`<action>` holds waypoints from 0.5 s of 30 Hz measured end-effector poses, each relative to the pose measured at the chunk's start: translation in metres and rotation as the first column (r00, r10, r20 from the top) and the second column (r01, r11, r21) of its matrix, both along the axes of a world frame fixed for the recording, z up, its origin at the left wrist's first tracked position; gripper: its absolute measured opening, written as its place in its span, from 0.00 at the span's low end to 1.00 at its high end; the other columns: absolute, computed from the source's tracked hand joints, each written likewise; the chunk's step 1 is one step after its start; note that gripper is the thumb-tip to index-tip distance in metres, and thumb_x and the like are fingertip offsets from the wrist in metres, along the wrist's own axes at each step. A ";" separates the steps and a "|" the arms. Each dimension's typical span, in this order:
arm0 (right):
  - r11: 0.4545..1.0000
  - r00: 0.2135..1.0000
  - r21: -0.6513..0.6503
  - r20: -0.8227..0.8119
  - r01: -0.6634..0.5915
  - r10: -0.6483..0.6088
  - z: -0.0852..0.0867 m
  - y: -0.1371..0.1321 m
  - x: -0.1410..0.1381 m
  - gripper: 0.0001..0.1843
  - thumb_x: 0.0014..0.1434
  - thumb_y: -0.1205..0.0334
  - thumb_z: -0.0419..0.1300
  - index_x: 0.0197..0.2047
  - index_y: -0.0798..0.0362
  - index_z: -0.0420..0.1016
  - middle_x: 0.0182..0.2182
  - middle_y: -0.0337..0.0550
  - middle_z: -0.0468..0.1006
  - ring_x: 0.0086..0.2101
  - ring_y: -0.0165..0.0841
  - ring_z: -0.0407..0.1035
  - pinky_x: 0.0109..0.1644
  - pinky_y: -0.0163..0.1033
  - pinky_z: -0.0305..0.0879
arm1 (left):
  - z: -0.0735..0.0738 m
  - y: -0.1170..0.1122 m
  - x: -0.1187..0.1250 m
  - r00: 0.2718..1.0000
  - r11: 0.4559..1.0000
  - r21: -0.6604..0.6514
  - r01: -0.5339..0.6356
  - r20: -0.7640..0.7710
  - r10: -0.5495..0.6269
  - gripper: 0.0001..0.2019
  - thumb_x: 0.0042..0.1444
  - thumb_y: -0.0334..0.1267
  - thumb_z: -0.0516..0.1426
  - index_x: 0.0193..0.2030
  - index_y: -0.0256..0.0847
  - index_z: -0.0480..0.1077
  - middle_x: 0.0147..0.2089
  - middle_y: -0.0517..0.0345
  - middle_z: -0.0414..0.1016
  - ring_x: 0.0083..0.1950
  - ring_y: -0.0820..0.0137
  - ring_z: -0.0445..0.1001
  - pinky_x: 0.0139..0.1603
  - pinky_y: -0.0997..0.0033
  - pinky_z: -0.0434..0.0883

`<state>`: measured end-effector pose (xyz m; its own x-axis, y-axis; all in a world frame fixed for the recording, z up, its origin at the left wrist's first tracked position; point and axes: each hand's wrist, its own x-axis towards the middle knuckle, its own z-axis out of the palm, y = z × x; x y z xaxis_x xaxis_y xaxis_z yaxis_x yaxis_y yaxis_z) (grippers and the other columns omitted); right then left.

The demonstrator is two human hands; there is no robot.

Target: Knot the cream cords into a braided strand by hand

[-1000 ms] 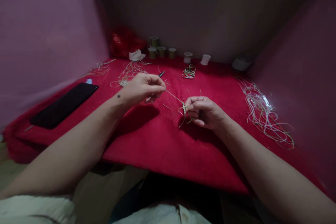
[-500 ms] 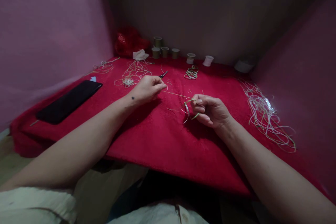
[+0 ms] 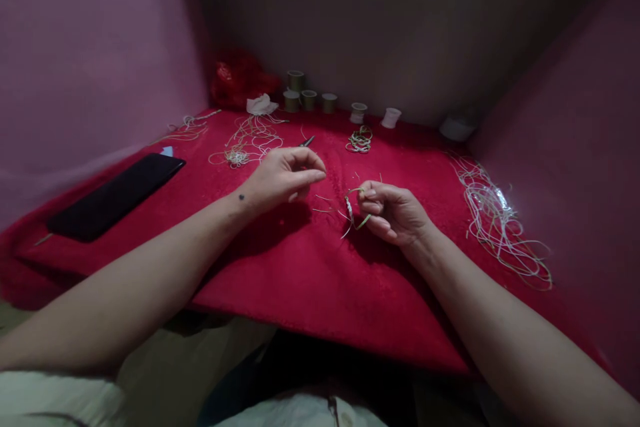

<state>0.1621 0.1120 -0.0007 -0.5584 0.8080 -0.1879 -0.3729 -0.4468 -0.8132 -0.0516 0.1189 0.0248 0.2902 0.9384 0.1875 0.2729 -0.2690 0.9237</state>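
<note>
My right hand (image 3: 395, 213) pinches a thin braided cord bracelet (image 3: 349, 207) between thumb and fingers. Green cord loops out on its left, along with a whitish knotted or beaded section. Loose cord ends (image 3: 323, 210) trail from it over the red cloth. To the left, my left hand (image 3: 290, 177) hovers over the cloth, fingers loosely curved and thumb close to the index fingertip. No cord shows in it. Just behind this hand lie small dark scissors (image 3: 307, 141), partly hidden by it.
Thread spools (image 3: 329, 103) stand along the back beside a red plastic bag (image 3: 240, 80). Tangled cords lie left (image 3: 237, 157) and right (image 3: 505, 227). A green-white cord bundle (image 3: 360, 140) lies mid-back. A black phone-like slab (image 3: 117, 197) rests at left. Walls close in both sides.
The cord stretched taut between my hands is no longer seen. My left hand has loosened its pinch and come nearer my right hand, which still holds the bracelet. The view has shifted slightly.
</note>
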 end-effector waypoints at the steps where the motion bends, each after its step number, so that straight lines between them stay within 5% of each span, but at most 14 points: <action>1: 1.000 1.000 0.008 0.005 0.003 -0.003 0.000 0.000 0.000 0.04 0.44 0.68 0.59 0.26 0.55 0.66 0.14 0.29 0.62 0.08 0.19 0.49 0.07 0.26 0.41 | 0.000 -0.004 0.003 0.999 0.999 -0.002 0.039 0.017 -0.039 0.03 0.52 0.32 0.58 0.33 0.36 0.68 0.17 0.67 0.63 0.17 0.79 0.60 0.17 0.77 0.58; 6: 0.999 1.000 0.036 0.015 0.009 -0.010 -0.001 -0.001 -0.002 0.05 0.46 0.68 0.59 0.26 0.55 0.65 0.14 0.29 0.63 0.08 0.19 0.50 0.07 0.26 0.42 | -0.012 -0.015 0.016 0.991 0.985 0.115 0.128 -0.064 -0.121 0.06 0.51 0.34 0.60 0.32 0.36 0.67 0.23 0.65 0.64 0.23 0.79 0.63 0.22 0.78 0.61; 12: 0.998 1.000 0.056 0.016 -0.015 0.014 -0.002 -0.002 -0.004 0.06 0.45 0.67 0.61 0.26 0.56 0.66 0.14 0.29 0.62 0.09 0.19 0.51 0.07 0.25 0.42 | -0.018 -0.016 0.021 0.967 0.927 0.358 0.110 -0.253 -0.017 0.02 0.53 0.32 0.58 0.30 0.36 0.68 0.26 0.62 0.65 0.27 0.77 0.63 0.26 0.77 0.62; 15: 0.998 1.000 0.064 0.022 -0.017 0.015 -0.003 -0.002 -0.005 0.06 0.46 0.67 0.61 0.27 0.56 0.66 0.15 0.29 0.63 0.09 0.19 0.51 0.07 0.25 0.43 | -0.015 -0.017 0.020 0.968 0.917 0.381 0.119 -0.248 -0.023 0.04 0.54 0.31 0.56 0.29 0.36 0.69 0.27 0.62 0.66 0.27 0.78 0.63 0.27 0.77 0.62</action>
